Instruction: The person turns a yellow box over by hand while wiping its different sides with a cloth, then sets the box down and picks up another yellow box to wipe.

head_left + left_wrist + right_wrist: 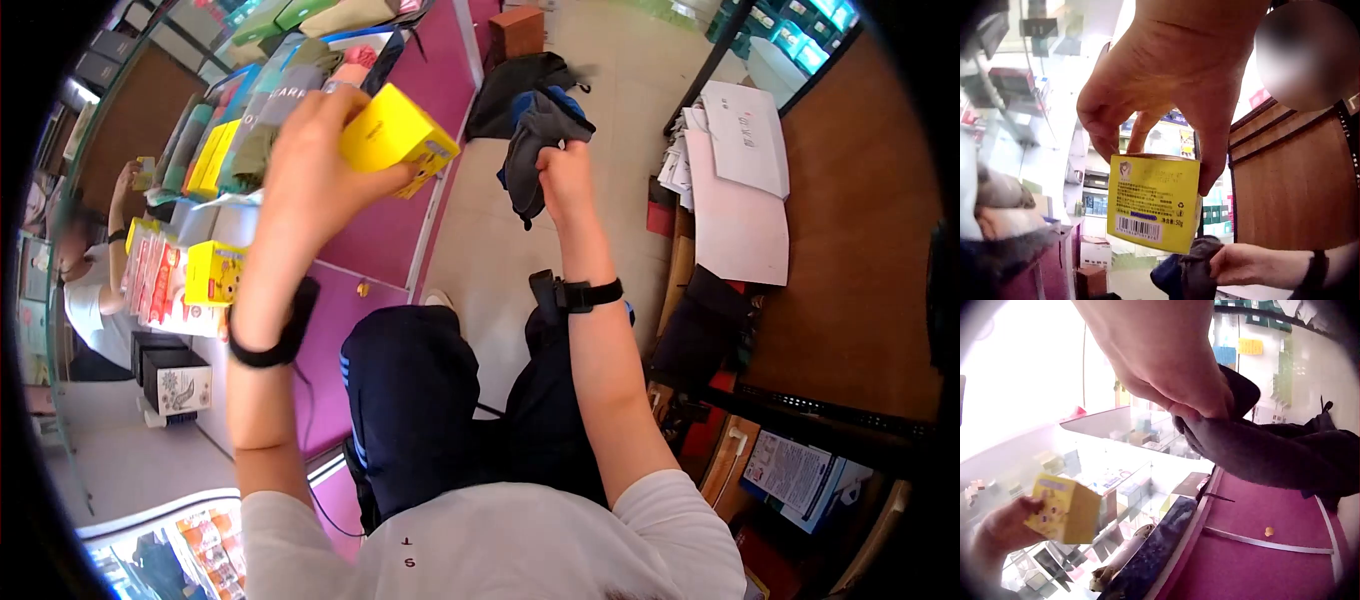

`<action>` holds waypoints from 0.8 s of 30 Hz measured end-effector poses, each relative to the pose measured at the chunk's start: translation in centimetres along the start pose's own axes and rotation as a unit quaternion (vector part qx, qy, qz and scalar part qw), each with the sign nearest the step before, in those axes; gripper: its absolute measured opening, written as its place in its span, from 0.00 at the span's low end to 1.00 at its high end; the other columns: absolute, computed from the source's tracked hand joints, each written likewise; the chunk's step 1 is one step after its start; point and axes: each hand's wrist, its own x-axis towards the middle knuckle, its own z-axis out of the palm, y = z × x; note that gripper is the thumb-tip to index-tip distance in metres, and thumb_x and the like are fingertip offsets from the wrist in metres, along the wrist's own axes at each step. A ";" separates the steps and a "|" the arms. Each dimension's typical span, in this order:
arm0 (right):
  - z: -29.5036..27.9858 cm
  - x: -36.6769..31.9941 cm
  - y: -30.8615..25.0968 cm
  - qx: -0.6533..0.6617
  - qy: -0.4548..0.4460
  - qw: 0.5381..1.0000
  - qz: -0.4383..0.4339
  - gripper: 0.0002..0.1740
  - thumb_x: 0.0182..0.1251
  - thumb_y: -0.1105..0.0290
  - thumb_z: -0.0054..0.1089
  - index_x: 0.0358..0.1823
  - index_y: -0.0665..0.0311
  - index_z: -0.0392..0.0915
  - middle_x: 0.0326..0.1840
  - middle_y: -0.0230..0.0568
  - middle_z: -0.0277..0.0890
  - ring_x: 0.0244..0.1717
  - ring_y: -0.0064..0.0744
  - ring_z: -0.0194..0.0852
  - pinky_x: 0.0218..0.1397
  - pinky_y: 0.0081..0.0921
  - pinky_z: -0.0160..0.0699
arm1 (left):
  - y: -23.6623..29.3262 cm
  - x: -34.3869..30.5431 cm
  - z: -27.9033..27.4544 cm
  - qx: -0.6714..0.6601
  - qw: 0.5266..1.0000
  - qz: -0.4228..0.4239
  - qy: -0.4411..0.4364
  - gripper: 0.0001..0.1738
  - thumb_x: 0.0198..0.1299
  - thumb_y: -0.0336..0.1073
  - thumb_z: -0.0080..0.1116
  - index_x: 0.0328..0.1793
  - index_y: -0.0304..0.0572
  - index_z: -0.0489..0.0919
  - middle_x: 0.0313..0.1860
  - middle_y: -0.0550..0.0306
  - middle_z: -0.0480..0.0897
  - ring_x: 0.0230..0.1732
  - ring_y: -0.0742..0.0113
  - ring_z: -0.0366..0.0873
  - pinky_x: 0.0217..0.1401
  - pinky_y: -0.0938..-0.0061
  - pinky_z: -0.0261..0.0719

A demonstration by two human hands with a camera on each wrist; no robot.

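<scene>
Yellow printed cardboard box (pixel 385 130) pinched in left hand (pixel 310 172); right hand (pixel 568 182) grips dark-grey soft cloth (pixel 530 150). Loosened pinch could drop box; overtight, dent it.

Head view: looks forward and down from above; left hand (pixel 315 165) at 10 o'clock, right hand (pixel 567 185) at 1 o'clock. Left wrist view: faces the box (pixel 1154 203) at close range; right hand farther off at 5 o'clock. Right wrist view: right hand close at 12 o'clock, box farther at 8 o'clock. All views share box and cloth (pixel 530 150).
</scene>
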 end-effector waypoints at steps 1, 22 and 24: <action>-0.6 0.2 -0.1 -0.029 0.002 1.000 -0.009 0.22 0.54 0.86 0.47 0.53 0.73 0.74 0.46 0.39 0.76 0.45 0.29 0.74 0.48 0.26 0.74 | -0.3 1.2 2.1 -0.010 1.000 0.005 0.022 0.31 0.36 0.40 0.77 0.49 0.41 0.78 0.44 0.48 0.79 0.48 0.47 0.78 0.52 0.59 0.76; 1.9 -1.9 -0.5 -0.358 -0.196 0.911 0.064 0.32 0.74 0.50 0.56 0.65 0.71 0.69 0.56 0.40 0.78 0.55 0.28 0.74 0.61 0.27 0.72 | -1.0 -3.7 14.1 -0.234 0.966 -0.045 0.105 0.33 0.36 0.36 0.77 0.52 0.39 0.78 0.46 0.52 0.78 0.48 0.54 0.74 0.50 0.64 0.71; 3.3 -2.2 0.8 -0.238 -0.177 0.945 0.140 0.34 0.70 0.50 0.60 0.65 0.72 0.70 0.58 0.41 0.77 0.56 0.27 0.74 0.62 0.26 0.71 | -1.6 -4.1 14.0 -0.215 0.971 -0.047 0.092 0.33 0.34 0.35 0.77 0.50 0.37 0.77 0.45 0.51 0.77 0.47 0.50 0.73 0.50 0.63 0.71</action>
